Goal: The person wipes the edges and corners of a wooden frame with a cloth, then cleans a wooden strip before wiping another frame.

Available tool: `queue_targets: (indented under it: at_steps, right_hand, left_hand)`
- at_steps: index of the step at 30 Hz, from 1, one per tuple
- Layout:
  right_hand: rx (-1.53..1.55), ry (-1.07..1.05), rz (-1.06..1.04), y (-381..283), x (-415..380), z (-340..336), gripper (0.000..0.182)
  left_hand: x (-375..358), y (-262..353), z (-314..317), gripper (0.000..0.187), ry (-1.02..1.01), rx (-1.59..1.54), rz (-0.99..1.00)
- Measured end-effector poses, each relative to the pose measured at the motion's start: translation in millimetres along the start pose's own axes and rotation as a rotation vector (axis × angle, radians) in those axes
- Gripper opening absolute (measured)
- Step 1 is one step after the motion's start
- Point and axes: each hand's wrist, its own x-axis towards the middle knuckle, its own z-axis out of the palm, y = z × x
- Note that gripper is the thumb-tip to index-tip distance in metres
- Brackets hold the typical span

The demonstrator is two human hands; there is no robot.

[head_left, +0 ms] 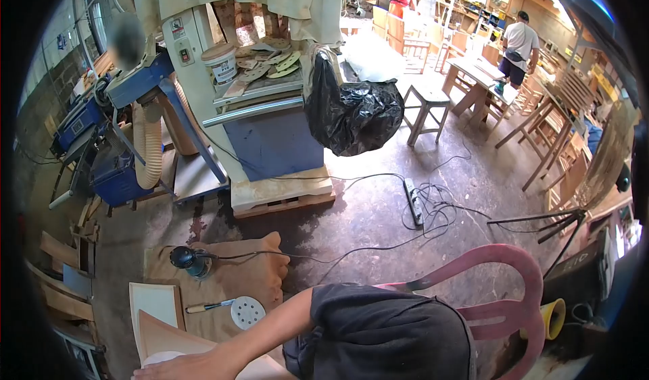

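My right hand (177, 367) reaches to the bottom left from a dark sleeve and is partly cut off by the frame edge. It lies flat over a white round disc (162, 356), which looks like a sanding disc, on a curved wooden panel (169, 335). Beside it is a framed board (154, 304) with a pale face. Nearby on a brown cloth (251, 266) rest a perforated sanding disc (247, 312), a slim tool with a wooden handle (196, 308) and a corded sander (192, 262). My left hand is outside the picture.
A red plastic chair (503, 253) stands at right. Cords run over the floor to a power strip (413, 202). Ahead is a blue-and-cream machine (270, 143) with a black plastic bag (355, 113). Two people (520, 47) stand farther back among wooden furniture and a stool (427, 99).
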Motion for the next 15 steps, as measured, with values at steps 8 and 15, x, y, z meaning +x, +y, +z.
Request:
queue_targets:
  at_steps: [8,15]
  right_hand:
    - [0.017,-0.012,-0.079,3.6,-1.0,3.5,0.063]
    - [-0.019,-0.045,-0.012,17.4,-11.8,7.0,0.070]
  left_hand:
    - [-7.5,-0.3,-2.1,0.086,0.062,-0.062,-0.085]
    - [0.9,4.4,-6.0,0.085,0.021,0.027,-0.066]
